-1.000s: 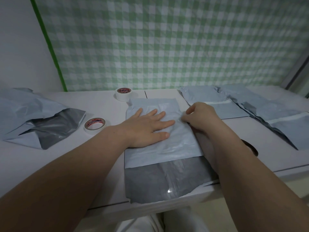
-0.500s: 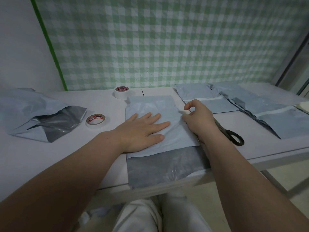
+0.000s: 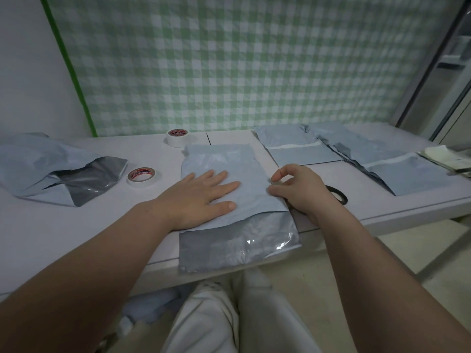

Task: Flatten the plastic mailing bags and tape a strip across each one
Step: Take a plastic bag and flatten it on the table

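A pale blue mailing bag [image 3: 224, 161] lies flat in the middle of the white table [image 3: 76, 225], its dark grey flap [image 3: 234, 243] hanging over the front edge. My left hand [image 3: 201, 194] rests palm down on the bag, fingers spread. My right hand [image 3: 298, 189] hovers at the bag's right edge, fingers curled and apart, holding nothing I can see. Two rolls of tape stand on the table: one [image 3: 144, 176] left of the bag, one [image 3: 177, 136] at the back.
Crumpled bags [image 3: 51, 169] lie at the left. Flat bags with a white strip across them [image 3: 298, 149] [image 3: 397, 169] lie at the right. Black scissors [image 3: 339, 193] sit just behind my right hand. Papers [image 3: 448, 156] lie at the far right. A checked wall stands behind.
My right hand has loosened from a fist at the bag's edge into curled, parted fingers. The left hand stays pressed on the bag. The view has shifted slightly right.
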Tool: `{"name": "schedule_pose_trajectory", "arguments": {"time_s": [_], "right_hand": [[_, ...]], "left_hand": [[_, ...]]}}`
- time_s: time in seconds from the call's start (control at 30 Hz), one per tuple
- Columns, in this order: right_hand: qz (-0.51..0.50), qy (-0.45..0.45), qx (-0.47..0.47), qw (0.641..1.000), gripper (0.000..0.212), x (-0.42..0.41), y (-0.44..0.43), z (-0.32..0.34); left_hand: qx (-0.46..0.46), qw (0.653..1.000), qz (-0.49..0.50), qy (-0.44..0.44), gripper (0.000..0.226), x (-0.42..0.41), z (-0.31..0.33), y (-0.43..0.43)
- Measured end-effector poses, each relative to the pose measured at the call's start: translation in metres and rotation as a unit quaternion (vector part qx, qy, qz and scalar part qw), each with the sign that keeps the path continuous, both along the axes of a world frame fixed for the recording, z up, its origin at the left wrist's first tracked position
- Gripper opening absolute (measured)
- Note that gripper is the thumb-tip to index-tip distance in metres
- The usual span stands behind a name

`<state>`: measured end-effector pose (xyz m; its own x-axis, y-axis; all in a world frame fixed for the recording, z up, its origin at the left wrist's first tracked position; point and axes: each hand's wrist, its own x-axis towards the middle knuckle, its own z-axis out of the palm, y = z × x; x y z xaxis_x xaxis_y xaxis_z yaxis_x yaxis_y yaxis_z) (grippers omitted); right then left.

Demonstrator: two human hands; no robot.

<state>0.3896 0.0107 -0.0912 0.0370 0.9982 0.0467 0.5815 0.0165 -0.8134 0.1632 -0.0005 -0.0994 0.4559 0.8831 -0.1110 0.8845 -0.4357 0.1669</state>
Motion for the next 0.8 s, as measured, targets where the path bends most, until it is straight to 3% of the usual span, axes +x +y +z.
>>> {"name": "schedule_pose_trajectory", "arguments": {"time_s": [0.13, 0.2, 0.27, 0.33, 0.43, 0.57, 0.8], "right_hand": [[-0.026, -0.134, 0.014, 0.99, 0.004, -0.003, -0.006, 0.008], [-0.046, -0.207, 0.042, 0.976, 0.014, -0.01, -0.005, 0.012], [-0.046, -0.229, 0.083, 0.969, 0.026, -0.022, -0.002, 0.015], [-0.009, -0.232, 0.108, 0.967, 0.034, -0.041, 0.004, 0.014], [0.072, -0.248, 0.119, 0.959, 0.036, -0.07, 0.015, 0.009], [0.142, -0.298, 0.122, 0.936, 0.033, -0.085, 0.033, -0.01], [0.172, -0.368, 0.084, 0.91, 0.04, -0.071, 0.042, -0.022]], "left_hand": [[0.003, 1.0, 0.005, -0.002, 0.06, 0.0, 0.001, 0.0], [0.001, 1.0, 0.013, -0.022, 0.062, 0.0, 0.001, 0.0], [0.015, 0.994, 0.047, -0.099, 0.057, 0.001, 0.003, 0.002], [0.091, 0.979, 0.091, -0.158, 0.046, 0.003, 0.005, 0.006], [0.152, 0.977, 0.086, -0.119, 0.042, 0.01, 0.008, 0.015], [0.073, 0.994, 0.044, -0.067, 0.052, 0.017, 0.003, 0.024], [0.048, 0.997, 0.066, -0.002, 0.054, 0.014, -0.001, 0.029]]}}
